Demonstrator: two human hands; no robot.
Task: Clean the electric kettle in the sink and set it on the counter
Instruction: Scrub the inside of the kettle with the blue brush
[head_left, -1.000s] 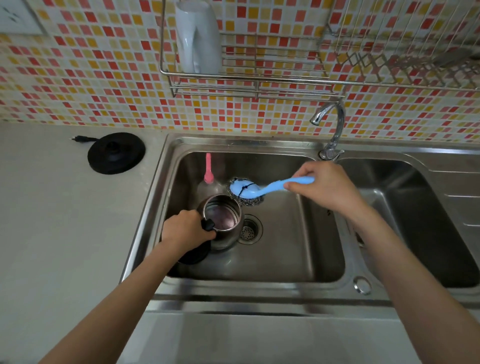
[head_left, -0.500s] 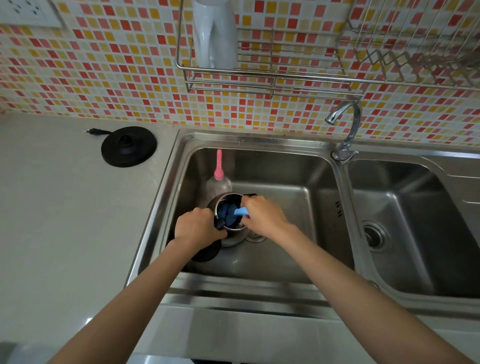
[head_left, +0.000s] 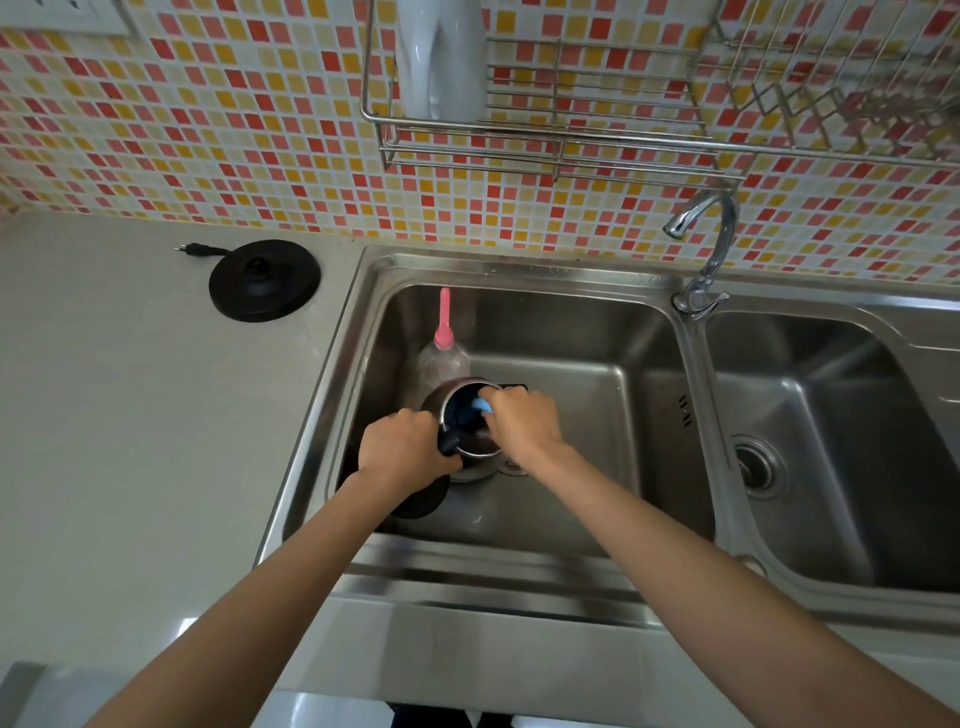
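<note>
1. Fingers (head_left: 423, 431), left hand (head_left: 402, 449): curled tight round the black handle (head_left: 449, 442) of the electric kettle (head_left: 478, 465), steadying it.
2. Fingers (head_left: 508, 408), right hand (head_left: 522, 426): closed round the blue brush handle (head_left: 483, 404). The brush head is down inside the kettle's mouth and mostly hidden.
3. Electric kettle: in the left basin of the sink (head_left: 571, 322), roughly upright with its mouth up, at or just beside the drain. A dark round part under the left wrist is probably its open lid, but this is unclear.
4. Bottle, pink cap (head_left: 443, 358): upright just behind the kettle. Whether the two touch cannot be told.
5. Power base (head_left: 264, 280): black, on the counter (head_left: 130, 415) left of the sink, well apart from the kettle, with its plug loose beside it.
6. Faucet (head_left: 706, 244): between the basins, with no running water visible.
7. Stage, judged: the inside is being scrubbed. Rinsing and moving the kettle to the counter are not yet done.
8. Hazards, judged:
   - Hard scrubbing could tip the kettle into the bottle and knock it over.
   - A wet handle could twist out of the left grip if the brush jams against the wall.
   - Water reaching the kettle's underside contacts could cause a fault if it is later seated on the base undried.
   - Lifting out past the steel rim risks a knock, as the left wall is close.
</note>
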